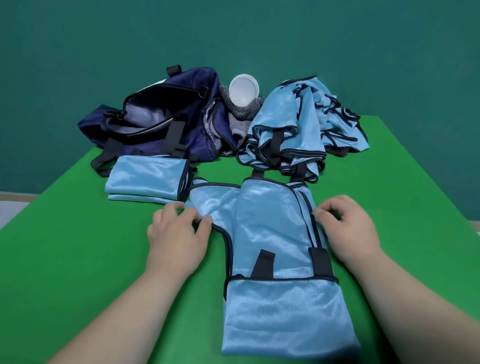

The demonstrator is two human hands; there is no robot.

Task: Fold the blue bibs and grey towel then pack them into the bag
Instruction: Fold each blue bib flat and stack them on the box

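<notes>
A light blue bib (pixel 273 257) with dark trim lies partly folded on the green table in front of me. My left hand (pixel 179 234) pinches its left flap at the trimmed edge. My right hand (pixel 348 229) grips the bib's right edge with curled fingers. A folded blue bib (pixel 145 183) rests to the left, just in front of the open navy bag (pixel 157 119). A heap of unfolded blue bibs (pixel 301 126) sits at the back right. The grey towel (pixel 238 118) lies crumpled between the bag and the heap.
A white cup (pixel 244 90) lies on its side on the grey towel, mouth toward me. The green table (pixel 81 255) ends at edges on the left and right, with pale floor beyond. A teal wall stands behind.
</notes>
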